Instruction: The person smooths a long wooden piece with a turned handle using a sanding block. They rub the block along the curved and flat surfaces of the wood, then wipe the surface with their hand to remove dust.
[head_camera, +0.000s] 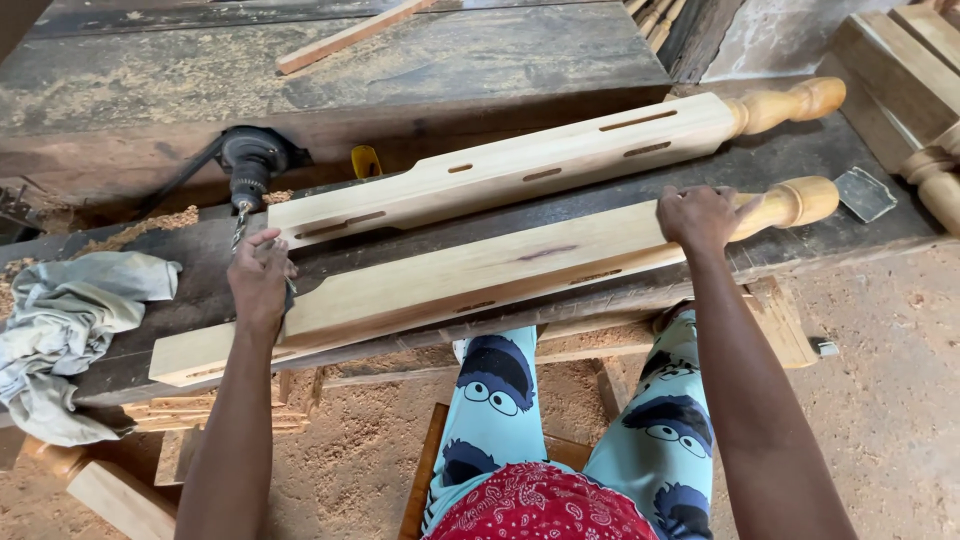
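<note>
Two long pale wooden posts with turned knob ends lie side by side on a dark workbench (800, 150). My right hand (700, 217) presses down on the near post (470, 275) close to its turned end. My left hand (258, 280) rests on the same post near its square left end, fingers curled around a small dark object I cannot make out. The far post (520, 165) shows several cut slots along its faces. A mounted drill (248, 165) with a twist bit points down just above my left hand.
A crumpled grey cloth (60, 330) lies at the bench's left. A dark flat scrap (865, 193) sits near the right end. More turned wooden pieces (920, 110) are stacked at far right. Sawdust covers the floor (900, 380). A thin wooden strip (350, 35) lies behind.
</note>
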